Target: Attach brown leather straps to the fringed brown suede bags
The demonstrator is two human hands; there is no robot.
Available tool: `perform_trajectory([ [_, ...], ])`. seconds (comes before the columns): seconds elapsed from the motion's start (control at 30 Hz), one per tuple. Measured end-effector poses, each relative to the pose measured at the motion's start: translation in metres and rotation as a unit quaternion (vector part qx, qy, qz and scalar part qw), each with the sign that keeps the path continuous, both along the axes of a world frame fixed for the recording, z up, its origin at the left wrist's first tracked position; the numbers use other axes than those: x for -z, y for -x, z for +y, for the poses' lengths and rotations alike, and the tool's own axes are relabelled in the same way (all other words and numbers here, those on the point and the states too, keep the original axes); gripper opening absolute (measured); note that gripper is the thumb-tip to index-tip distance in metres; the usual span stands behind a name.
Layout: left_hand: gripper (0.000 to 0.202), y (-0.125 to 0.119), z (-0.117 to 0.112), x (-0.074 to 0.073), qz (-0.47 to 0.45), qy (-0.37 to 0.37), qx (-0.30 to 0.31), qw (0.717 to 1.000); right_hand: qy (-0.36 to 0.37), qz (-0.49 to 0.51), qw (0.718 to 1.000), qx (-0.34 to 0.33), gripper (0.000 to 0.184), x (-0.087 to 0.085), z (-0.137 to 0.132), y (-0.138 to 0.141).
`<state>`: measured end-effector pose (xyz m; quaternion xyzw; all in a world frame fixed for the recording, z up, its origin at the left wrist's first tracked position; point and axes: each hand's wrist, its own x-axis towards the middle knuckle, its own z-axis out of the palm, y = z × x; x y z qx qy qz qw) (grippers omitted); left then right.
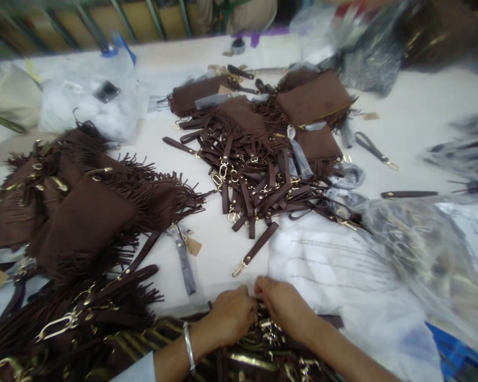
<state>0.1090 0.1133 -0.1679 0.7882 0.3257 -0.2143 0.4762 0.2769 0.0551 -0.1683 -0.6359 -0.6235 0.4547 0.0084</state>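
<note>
My left hand [233, 313], with a silver bangle [189, 347] on its wrist, is closed at the front edge of the table. Beside it my right hand [284, 305] is pinched, its fingertips almost touching the left. Whatever the fingers hold is small, dark and hidden. Just below them lie gold-coloured clasps [271, 331] and a dark bag with a gold zip [253, 362]. A single brown wrist strap [257, 248] with a gold snap hook lies just beyond my hands. Farther back is a heap of similar straps [245, 199].
Brown fringed pouches [87, 217] are piled at left, and more pouches [314, 98] lie behind the straps. A white plastic bag [326, 260] and a clear bag [422, 239] spread at right. A wrapped strap with a tag [193, 245] lies left of centre.
</note>
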Motion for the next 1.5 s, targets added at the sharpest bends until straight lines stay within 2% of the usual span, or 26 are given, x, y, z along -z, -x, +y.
perform_trajectory([
  [0.07,0.023,-0.001,0.0,0.002,-0.001,0.006,-0.011,1.0,-0.099,-0.039,0.993,-0.046,0.019,0.0,0.025,0.0],
  [0.17,0.022,-0.003,-0.001,0.005,0.004,0.021,-0.037,0.999,-0.219,-0.099,0.949,-0.203,0.014,0.009,0.057,0.004],
  [0.23,0.022,-0.004,-0.002,0.006,0.012,0.032,-0.053,0.998,-0.237,-0.104,0.926,-0.273,0.012,0.017,0.066,0.005],
  [0.33,0.02,-0.004,-0.001,0.006,0.015,0.041,-0.074,0.996,-0.24,-0.094,0.921,-0.292,0.011,0.013,0.06,0.004],
  [0.47,0.019,-0.001,-0.001,0.004,-0.017,0.063,-0.075,0.995,-0.17,-0.12,0.951,-0.23,0.005,-0.023,0.035,-0.004],
  [0.53,0.019,0.002,-0.002,0.002,-0.035,0.076,-0.063,0.994,-0.112,-0.143,0.963,-0.198,0.013,-0.04,0.022,-0.009],
  [0.6,0.018,0.005,-0.004,-0.001,-0.051,0.066,-0.053,0.995,-0.062,-0.156,0.972,-0.165,0.02,-0.05,0.01,-0.011],
  [0.67,0.019,0.007,-0.006,-0.003,-0.06,0.046,-0.054,0.996,-0.009,-0.137,0.984,-0.113,0.022,-0.049,-0.001,-0.013],
  [0.77,0.017,0.006,-0.005,-0.004,-0.049,0.048,-0.062,0.996,0.055,-0.051,0.997,-0.011,0.026,-0.039,-0.02,-0.013],
  [0.87,0.013,0.004,-0.004,-0.001,-0.033,0.058,-0.061,0.996,0.076,0.048,0.994,0.058,0.032,-0.028,-0.037,-0.011],
  [0.97,0.011,0.003,-0.004,0.003,-0.028,0.046,-0.067,0.996,0.078,0.111,0.986,0.099,0.032,-0.02,-0.048,-0.007],
  [1.07,0.011,0.004,-0.006,0.003,-0.027,0.036,-0.073,0.996,0.083,0.12,0.979,0.143,0.03,-0.014,-0.054,-0.003],
  [1.17,0.011,0.003,-0.007,0.002,-0.023,0.027,-0.073,0.997,0.075,0.08,0.976,0.191,0.026,-0.012,-0.058,0.0],
  [1.3,0.011,0.001,-0.008,0.002,-0.012,0.008,-0.068,0.998,0.053,0.027,0.98,0.191,0.015,-0.016,-0.056,0.004],
  [1.5,0.013,-0.001,-0.01,0.004,-0.002,-0.011,-0.057,0.998,0.049,-0.04,0.996,0.063,0.018,-0.027,-0.04,0.005],
])
